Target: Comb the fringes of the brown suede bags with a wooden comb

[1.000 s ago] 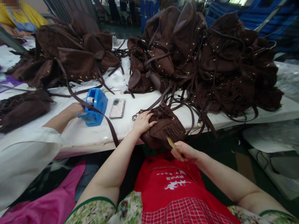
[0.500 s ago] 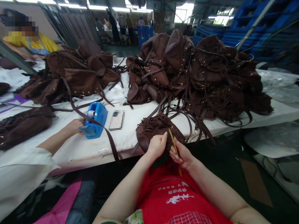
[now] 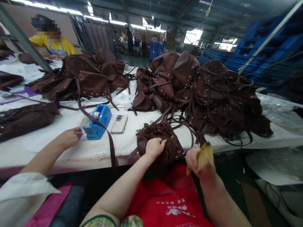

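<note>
A dark brown fringed bag [image 3: 171, 145] with gold eyelets lies at the table's front edge, right before me. My left hand [image 3: 155, 147] is closed on its front, fingers curled against the fringe; what exactly lies between the fingertips is hidden. Off the bag's right side, my right hand [image 3: 193, 160] is closed around a yellow comb [image 3: 205, 157]. The comb's teeth face me, slightly blurred, and the comb is apart from the bag.
Brown bags with long straps are heaped at the right [image 3: 180, 78] and left [image 3: 92, 83] of the white table [image 3: 127, 145]. A co-worker's hand [image 3: 71, 137] is beside a blue tape dispenser [image 3: 98, 124]. A phone [image 3: 119, 124] lies nearby. Another person in yellow [image 3: 68, 45] sits at back left.
My right hand has swung away from the bag to the right, turning the comb from edge-on to broadside. My left hand stays on the bag. The co-worker's hand has drawn back from the dispenser.
</note>
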`<action>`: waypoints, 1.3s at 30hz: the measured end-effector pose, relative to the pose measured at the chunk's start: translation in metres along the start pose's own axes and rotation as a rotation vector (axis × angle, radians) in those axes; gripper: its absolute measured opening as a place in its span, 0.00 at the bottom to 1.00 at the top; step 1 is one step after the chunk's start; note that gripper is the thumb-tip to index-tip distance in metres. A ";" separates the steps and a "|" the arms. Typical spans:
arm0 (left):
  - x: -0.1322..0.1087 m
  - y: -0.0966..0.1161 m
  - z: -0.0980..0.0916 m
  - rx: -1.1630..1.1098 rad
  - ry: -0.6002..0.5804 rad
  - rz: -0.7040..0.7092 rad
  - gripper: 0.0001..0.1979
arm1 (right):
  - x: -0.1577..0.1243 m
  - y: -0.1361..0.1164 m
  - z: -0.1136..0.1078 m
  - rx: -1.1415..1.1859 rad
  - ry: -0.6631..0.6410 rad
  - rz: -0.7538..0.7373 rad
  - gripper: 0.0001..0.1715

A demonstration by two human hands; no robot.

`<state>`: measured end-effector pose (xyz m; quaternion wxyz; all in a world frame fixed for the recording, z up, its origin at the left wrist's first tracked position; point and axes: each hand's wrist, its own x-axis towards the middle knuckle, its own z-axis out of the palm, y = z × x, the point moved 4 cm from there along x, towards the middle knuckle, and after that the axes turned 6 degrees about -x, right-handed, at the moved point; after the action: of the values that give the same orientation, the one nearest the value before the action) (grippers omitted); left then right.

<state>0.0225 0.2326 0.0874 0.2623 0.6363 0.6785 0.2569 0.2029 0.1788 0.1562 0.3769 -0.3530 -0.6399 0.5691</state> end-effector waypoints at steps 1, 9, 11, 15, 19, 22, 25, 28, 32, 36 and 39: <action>0.001 -0.003 -0.003 -0.141 -0.024 -0.002 0.27 | 0.007 -0.006 -0.016 -0.062 0.078 0.011 0.36; -0.078 0.058 -0.058 -0.576 -0.784 0.468 0.25 | 0.067 0.024 -0.030 -1.298 0.025 -0.083 0.23; -0.072 0.059 -0.076 -0.618 -0.676 0.445 0.28 | 0.070 0.037 -0.016 -1.357 -0.095 -0.142 0.23; -0.010 0.017 -0.085 -0.352 -0.084 0.305 0.22 | 0.075 0.045 0.003 -1.503 -0.220 -0.267 0.24; 0.023 -0.018 -0.038 0.114 -0.112 0.356 0.20 | 0.082 0.050 0.011 -1.610 -0.333 -0.306 0.28; 0.022 -0.028 -0.015 0.253 -0.038 0.401 0.21 | 0.076 0.058 0.015 -1.614 -0.433 -0.254 0.33; 0.019 -0.030 -0.009 0.265 -0.010 0.395 0.21 | 0.053 0.068 0.021 -1.570 -0.569 -0.216 0.34; 0.020 -0.031 -0.009 0.241 -0.029 0.390 0.21 | 0.023 0.077 0.026 -1.539 -0.667 -0.195 0.31; 0.022 -0.030 -0.010 0.218 -0.032 0.388 0.21 | 0.000 0.076 0.023 -1.524 -0.657 -0.155 0.28; 0.023 -0.031 -0.008 0.199 -0.042 0.391 0.20 | 0.004 0.064 0.014 -1.368 -0.647 -0.092 0.29; 0.026 -0.033 -0.006 0.177 -0.053 0.397 0.20 | 0.016 0.058 0.005 -1.006 -0.630 0.056 0.31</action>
<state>-0.0071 0.2568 0.0683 0.1673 0.7846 0.5525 0.2261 0.1924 0.1962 0.0990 -0.0600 -0.3190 -0.9025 0.2830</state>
